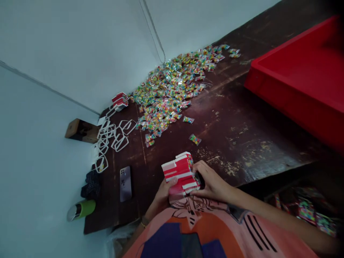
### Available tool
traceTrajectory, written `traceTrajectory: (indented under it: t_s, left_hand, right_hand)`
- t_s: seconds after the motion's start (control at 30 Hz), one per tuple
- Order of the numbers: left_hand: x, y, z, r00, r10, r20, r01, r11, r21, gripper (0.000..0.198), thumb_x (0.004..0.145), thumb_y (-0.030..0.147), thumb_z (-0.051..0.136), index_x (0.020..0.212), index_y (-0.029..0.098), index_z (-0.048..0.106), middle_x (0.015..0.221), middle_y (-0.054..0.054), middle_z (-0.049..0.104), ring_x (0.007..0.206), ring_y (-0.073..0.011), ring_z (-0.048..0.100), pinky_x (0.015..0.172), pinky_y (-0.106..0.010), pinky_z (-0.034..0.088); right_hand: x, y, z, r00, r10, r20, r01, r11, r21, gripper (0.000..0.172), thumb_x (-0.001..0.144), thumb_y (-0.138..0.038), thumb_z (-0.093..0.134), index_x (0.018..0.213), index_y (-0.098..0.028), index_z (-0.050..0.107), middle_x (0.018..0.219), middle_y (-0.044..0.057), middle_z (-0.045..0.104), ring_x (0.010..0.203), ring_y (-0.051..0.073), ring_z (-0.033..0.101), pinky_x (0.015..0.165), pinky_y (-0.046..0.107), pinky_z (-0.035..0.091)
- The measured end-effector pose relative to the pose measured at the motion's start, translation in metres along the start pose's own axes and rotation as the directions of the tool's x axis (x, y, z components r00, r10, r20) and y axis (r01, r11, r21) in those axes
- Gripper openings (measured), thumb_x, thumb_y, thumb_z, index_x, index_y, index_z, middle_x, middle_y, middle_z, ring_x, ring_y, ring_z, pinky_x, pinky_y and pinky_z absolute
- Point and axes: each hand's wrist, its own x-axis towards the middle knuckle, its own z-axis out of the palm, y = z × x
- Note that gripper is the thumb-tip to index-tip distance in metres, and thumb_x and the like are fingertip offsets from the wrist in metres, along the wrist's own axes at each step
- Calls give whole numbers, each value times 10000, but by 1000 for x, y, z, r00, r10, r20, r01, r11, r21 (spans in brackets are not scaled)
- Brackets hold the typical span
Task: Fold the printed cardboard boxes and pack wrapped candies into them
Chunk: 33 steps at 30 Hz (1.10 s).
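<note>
Close to my body, a stack of flat red-and-white cartons (pixel 178 172) is between my two hands, above the table's near edge. My left hand (pixel 162 193) grips the stack from the left, its thumb lying on top. On the other side, my right hand (pixel 212 181) closes on the right end, where colourful printed edges show. A dark patch sits under the right fingers; I cannot make out what it is. Beyond the cartons, a single small wrapped candy packet (pixel 195 139) lies on the table.
A large pile of candy packets (pixel 172 89) lies along the wall on the dark table (pixel 228 114). At right stands a red tray (pixel 290 96). Leftward are white loops (pixel 119 141), more cartons (pixel 119 101), a cardboard box (pixel 82 130), a phone (pixel 125 184) and a green bottle (pixel 84 209).
</note>
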Motion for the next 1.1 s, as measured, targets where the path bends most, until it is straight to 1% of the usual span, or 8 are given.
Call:
traceTrajectory:
  t_s: [0.13,0.23,0.33,0.47,0.7,0.83,0.97,1.1]
  left_hand:
    - [-2,8,-4,978,195,-78,-182,973,145,644,652,369,786,1201,138,540,1097,-143,687,1036,-338,634,916,-471,478]
    - [-1,18,-4,960,281,7,-267,904,334,721,582,310,838,1203,143,513,1159,-139,657,1062,-316,614,937,-437,463]
    - [1,24,2,947,308,93,-318,850,421,752,575,332,839,1221,154,498,1178,-134,644,1058,-298,607,926,-403,462]
    - [4,16,8,945,327,18,-302,851,429,671,601,405,812,1157,147,540,1085,-114,674,973,-269,630,888,-376,469]
    - [5,-8,7,966,246,76,-257,920,296,658,588,339,829,1153,137,560,1115,-121,670,995,-265,624,906,-362,456]
    - [10,-5,8,974,206,-93,-182,960,211,612,602,330,823,1127,126,584,1072,-120,693,938,-261,653,855,-348,492]
    - [18,3,4,989,-30,-146,19,997,-77,541,770,458,656,1162,94,577,1027,-170,704,880,-292,686,785,-407,539]
    - [18,9,3,989,-135,-58,121,974,-191,504,826,404,601,1203,72,562,1044,-184,704,907,-295,691,830,-425,539]
  right_hand:
    - [6,7,-6,988,130,-86,-96,942,321,840,682,-508,750,1355,-248,320,1374,131,385,1250,293,401,1048,449,330]
    - [22,11,-9,960,276,-39,-202,786,585,1054,655,-530,763,1459,-283,128,1434,138,333,1260,288,424,1039,456,350]
    - [34,13,-8,956,274,104,-276,720,637,930,641,-435,802,1395,-264,286,1204,81,549,1067,243,564,944,409,439]
    - [21,16,1,958,287,3,-226,746,626,678,665,-347,799,1226,-255,429,1024,20,594,914,190,587,837,330,486]
    - [-18,25,17,901,419,-110,-260,727,636,667,667,-327,798,1207,-267,411,1062,33,574,948,199,588,860,335,489]
    - [-12,32,9,945,327,9,-245,690,681,691,761,-413,704,1310,-312,298,1237,81,509,1076,225,573,938,415,471]
    - [-10,30,1,984,176,-29,-152,913,378,824,725,-410,740,1387,-310,260,1457,117,269,1342,284,332,1080,476,340]
    - [-8,21,1,999,-5,-44,6,1000,28,751,719,-365,753,1342,-241,353,1377,144,359,1319,302,325,1092,482,313]
